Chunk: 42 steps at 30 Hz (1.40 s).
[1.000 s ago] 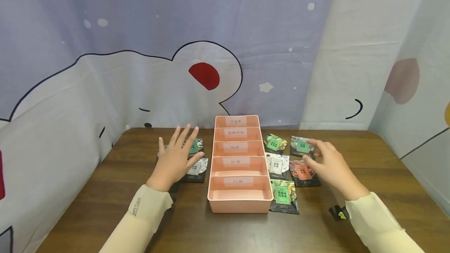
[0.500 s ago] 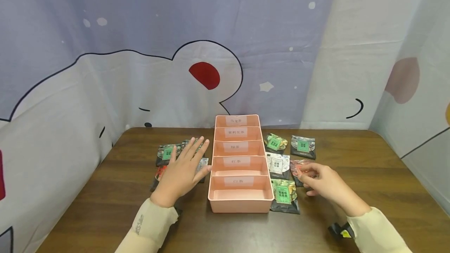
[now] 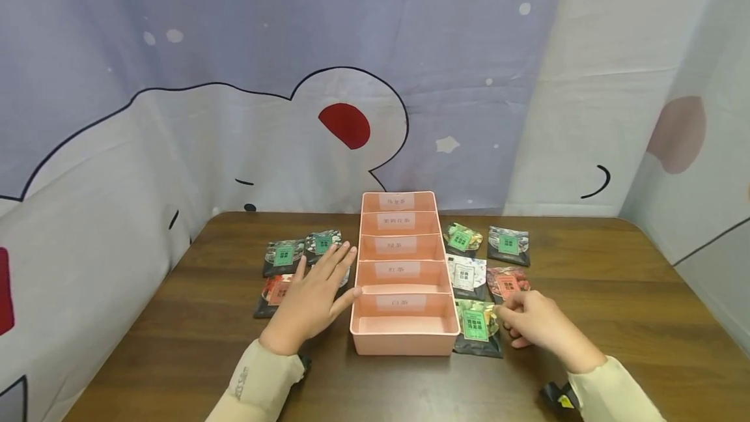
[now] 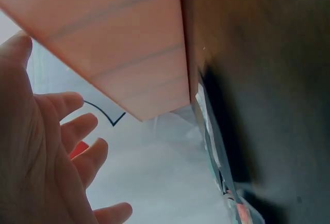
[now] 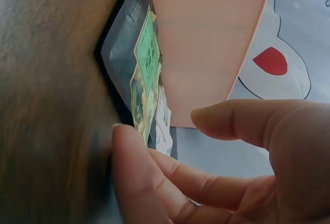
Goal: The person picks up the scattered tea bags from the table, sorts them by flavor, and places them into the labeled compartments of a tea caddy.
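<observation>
My right hand (image 3: 536, 324) is beside a dark tea sachet with a green label (image 3: 476, 327), at the front right of a pink divided box (image 3: 404, 344). In the right wrist view its fingertips lie at the sachet's edge (image 5: 121, 61), the thumb well apart from them and nothing pinched. My left hand (image 3: 313, 301) hovers left of the box with fingers spread, its thumb right at the box's rim. Under and around it lie a red-label sachet (image 3: 275, 295), two green-label sachets (image 3: 284, 256) and a partly hidden pale one.
Paper labels with Chinese tea names mark the box's compartments. On its right lie a white-label sachet (image 3: 467, 275), a red-label one (image 3: 508, 283) and two green-label ones (image 3: 508, 244) farther back. A patterned curtain (image 3: 234, 148) hangs behind the wooden table (image 3: 592, 292).
My right hand has come toward me, from the back-right sachet past the red-label one to the front green-label one. My left hand has shifted right and nearer me, toward the box, uncovering sachets.
</observation>
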Motion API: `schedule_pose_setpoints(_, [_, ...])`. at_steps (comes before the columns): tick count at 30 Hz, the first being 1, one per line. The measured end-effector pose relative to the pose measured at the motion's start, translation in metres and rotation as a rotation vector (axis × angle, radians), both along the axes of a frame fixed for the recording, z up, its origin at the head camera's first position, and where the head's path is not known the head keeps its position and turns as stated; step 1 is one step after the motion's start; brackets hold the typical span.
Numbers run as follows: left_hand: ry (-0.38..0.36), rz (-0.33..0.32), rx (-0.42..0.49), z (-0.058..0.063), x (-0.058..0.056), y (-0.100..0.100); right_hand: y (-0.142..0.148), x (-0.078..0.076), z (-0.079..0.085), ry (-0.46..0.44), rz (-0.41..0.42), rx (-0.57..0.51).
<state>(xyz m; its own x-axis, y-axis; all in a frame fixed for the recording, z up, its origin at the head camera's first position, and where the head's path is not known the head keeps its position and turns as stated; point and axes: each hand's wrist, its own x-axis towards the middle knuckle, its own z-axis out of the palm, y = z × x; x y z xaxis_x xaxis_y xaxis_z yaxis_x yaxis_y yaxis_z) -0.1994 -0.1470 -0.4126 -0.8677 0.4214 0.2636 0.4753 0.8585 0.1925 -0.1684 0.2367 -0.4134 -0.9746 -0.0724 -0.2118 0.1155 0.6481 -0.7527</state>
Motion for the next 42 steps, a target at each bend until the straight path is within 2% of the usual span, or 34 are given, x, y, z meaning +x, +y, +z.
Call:
schedule_pose_setpoints(8, [-0.033, -0.019, -0.005, -0.001, 0.000, 0.003, -0.002, -0.002, -0.002, -0.010, 0.000, -0.049])
schedule_pose_setpoints(19, [-0.052, -0.025, -0.007, -0.004, 0.000, 0.003, 0.004, -0.004, -0.007, -0.039, 0.060, -0.137])
schedule_pose_setpoints(22, [-0.056, -0.047, -0.003, -0.004, 0.000, 0.003, 0.007, -0.006, -0.009, -0.048, 0.071, -0.171])
schedule_pose_setpoints(28, [-0.071, -0.097, -0.014, -0.004, 0.000, 0.003, 0.008, -0.007, -0.011, -0.062, 0.053, -0.249])
schedule_pose_setpoints(37, [-0.063, -0.104, -0.023, -0.002, 0.002, 0.001, 0.004, -0.009, -0.014, -0.124, 0.048, -0.366])
schedule_pose_setpoints(42, [-0.057, -0.114, -0.022, -0.002, 0.001, 0.001, 0.005, -0.011, -0.015, -0.128, 0.030, -0.385])
